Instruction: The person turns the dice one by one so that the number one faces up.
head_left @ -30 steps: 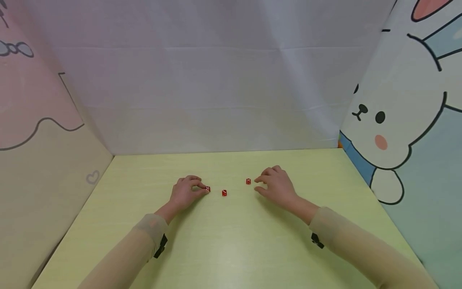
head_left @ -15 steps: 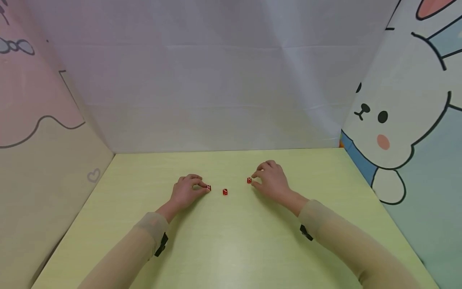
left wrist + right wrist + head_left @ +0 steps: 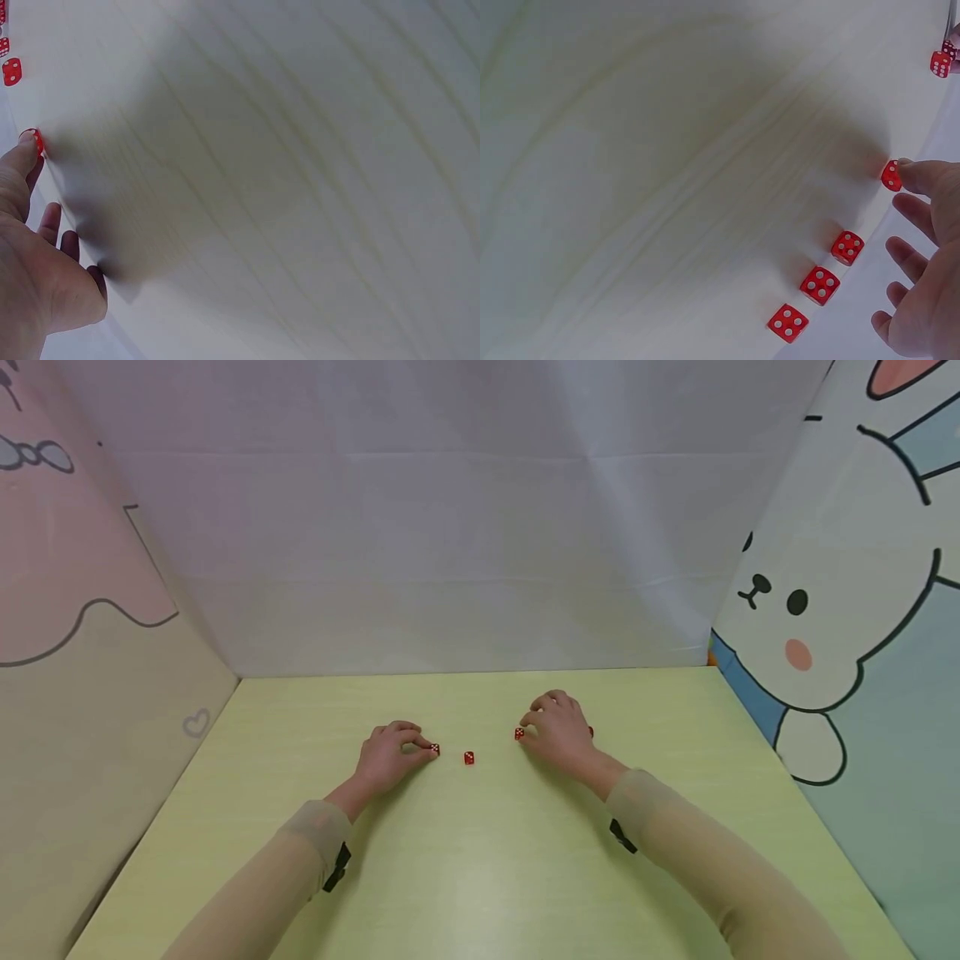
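Note:
The left hand (image 3: 390, 758) pinches a red die (image 3: 435, 749) with white dots between thumb and index finger at the table. In the left wrist view, its thumb overlaps that die (image 3: 38, 142). Between the hands lies a second red die (image 3: 468, 758), touched by neither. The right hand (image 3: 558, 731) has thumb and index fingertips at a third red die (image 3: 519, 733); the right wrist view has the thumb tip over this die (image 3: 891, 175), with the index fingertip close below it. The right hand's other fingers are spread loosely.
Beyond the right hand, a red die (image 3: 591, 732) peeks out. The right wrist view has three more dice in a slanting row, one in the middle (image 3: 820, 285). Pale wood-grain table (image 3: 450, 860); white backdrop (image 3: 450, 543) behind, printed panels at both sides.
The right hand has moved left and slightly away, from beside the third die to its fingertips at it. A die has come into view behind that hand. The left hand keeps its pinch.

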Demonstrator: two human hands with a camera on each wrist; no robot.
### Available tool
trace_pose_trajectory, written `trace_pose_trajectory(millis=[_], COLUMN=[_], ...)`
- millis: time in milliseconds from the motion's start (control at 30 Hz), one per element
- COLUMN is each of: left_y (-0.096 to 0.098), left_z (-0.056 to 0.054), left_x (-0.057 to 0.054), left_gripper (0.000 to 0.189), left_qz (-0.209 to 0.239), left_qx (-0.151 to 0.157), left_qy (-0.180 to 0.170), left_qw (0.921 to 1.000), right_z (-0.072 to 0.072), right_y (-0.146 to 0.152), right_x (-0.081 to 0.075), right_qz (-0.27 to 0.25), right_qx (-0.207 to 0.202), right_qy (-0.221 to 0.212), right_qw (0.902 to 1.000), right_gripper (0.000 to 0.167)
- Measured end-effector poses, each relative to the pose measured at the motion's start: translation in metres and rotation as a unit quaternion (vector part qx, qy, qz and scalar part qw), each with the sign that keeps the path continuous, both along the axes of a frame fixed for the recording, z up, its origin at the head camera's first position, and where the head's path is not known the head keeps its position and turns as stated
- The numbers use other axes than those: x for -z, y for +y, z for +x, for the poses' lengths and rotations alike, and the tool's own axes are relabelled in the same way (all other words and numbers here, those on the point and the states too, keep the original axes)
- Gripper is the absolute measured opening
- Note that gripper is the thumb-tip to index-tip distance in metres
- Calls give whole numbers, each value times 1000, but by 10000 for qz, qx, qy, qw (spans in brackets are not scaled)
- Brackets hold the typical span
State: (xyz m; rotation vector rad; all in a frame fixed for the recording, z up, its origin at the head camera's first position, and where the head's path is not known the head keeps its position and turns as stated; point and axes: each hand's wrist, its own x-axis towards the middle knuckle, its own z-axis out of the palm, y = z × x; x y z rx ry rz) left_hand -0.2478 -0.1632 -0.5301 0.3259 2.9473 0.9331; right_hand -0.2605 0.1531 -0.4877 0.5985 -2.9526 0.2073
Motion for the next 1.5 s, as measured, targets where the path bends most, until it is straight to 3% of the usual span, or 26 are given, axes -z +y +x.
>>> trace_pose_trajectory(millis=[967, 1500], left_y=[0, 1], left_z=[-1, -2], left_x=[-7, -9], left_gripper=[21, 22], left_qz=[12, -18], left_qx=[30, 4], left_qy=[-6, -84], left_qw=[10000, 10000], right_z=[-8, -9], right_y=[-6, -2], right_x=[0, 4], right_qz=[-138, -194], right_qx=[297, 272], right_qy=[-428, -334], right_qw=[9985, 9989], right_gripper=[18, 15])
